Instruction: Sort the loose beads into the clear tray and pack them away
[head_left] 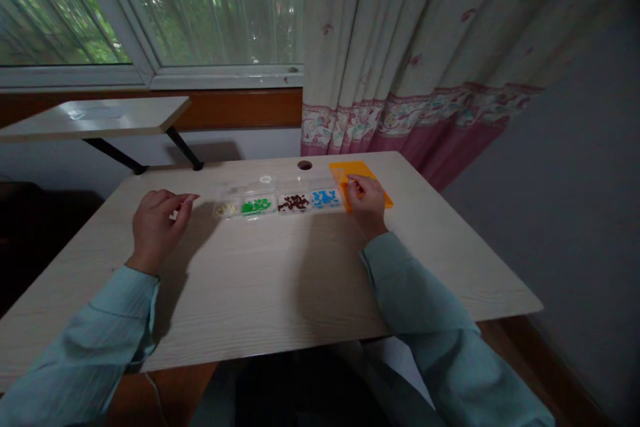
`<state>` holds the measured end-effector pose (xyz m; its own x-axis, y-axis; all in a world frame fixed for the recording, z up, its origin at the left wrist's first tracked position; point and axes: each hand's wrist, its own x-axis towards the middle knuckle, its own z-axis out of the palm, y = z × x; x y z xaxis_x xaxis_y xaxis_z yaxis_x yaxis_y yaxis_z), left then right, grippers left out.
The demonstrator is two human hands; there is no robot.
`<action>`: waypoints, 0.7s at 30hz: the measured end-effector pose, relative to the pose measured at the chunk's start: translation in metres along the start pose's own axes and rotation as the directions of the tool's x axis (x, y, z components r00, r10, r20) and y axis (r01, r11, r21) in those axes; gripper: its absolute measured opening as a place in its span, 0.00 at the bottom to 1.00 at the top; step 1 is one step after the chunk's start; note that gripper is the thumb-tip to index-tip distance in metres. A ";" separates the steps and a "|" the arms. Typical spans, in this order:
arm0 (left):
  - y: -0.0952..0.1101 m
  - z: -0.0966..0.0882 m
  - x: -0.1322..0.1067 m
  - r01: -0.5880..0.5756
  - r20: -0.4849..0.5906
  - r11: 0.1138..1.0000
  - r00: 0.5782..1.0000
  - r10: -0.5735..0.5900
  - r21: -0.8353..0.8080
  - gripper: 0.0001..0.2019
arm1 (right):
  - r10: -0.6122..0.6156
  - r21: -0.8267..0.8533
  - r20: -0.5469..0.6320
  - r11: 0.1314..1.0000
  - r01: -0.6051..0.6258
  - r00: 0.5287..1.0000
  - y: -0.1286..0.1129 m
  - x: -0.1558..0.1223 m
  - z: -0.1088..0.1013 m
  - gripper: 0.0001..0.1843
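Note:
A clear plastic compartment box [275,205] lies on the table, its see-through lid seemingly folded back behind it. From left to right its compartments hold small pale pieces [228,209], green pieces [257,205], dark brown pieces [294,203] and blue pieces [325,198]. Left of the box, my left hand [159,223] is raised with thumb and forefinger pinched together; anything between the tips is too small to make out. My right hand [369,203] is curled closed over an orange sheet [353,168], beside the blue pieces. What its fingers hold, if anything, is hidden.
The pale wooden table [240,293] has a round cable hole [305,165] near its back edge. At the back left a raised shelf [115,113] stands on black legs. A window and a patterned curtain [350,80] are behind the table, with a wall at the right.

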<state>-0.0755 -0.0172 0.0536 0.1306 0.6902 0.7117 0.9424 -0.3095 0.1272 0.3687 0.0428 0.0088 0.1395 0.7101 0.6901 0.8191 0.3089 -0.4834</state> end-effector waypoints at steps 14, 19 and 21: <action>0.008 0.062 -0.009 -0.017 0.000 0.990 1.000 0.017 -0.143 0.22 | -0.319 -0.110 0.218 0.931 0.348 0.922 -0.056 -0.022 0.036 0.26; 0.004 0.072 -0.007 -0.039 0.053 0.982 0.997 0.049 -0.185 0.25 | -0.354 -0.084 0.233 0.921 0.381 0.906 -0.071 -0.018 0.058 0.28; 0.001 0.075 -0.007 -0.028 0.074 0.980 0.996 0.043 -0.196 0.28 | -0.345 -0.094 0.220 0.923 0.372 0.912 -0.070 -0.015 0.064 0.28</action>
<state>-0.0520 0.0268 -0.0026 0.1937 0.7228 0.6634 0.8598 -0.4507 0.2401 0.2738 0.0512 -0.0024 -0.2780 0.6802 0.6782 0.8607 0.4899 -0.1386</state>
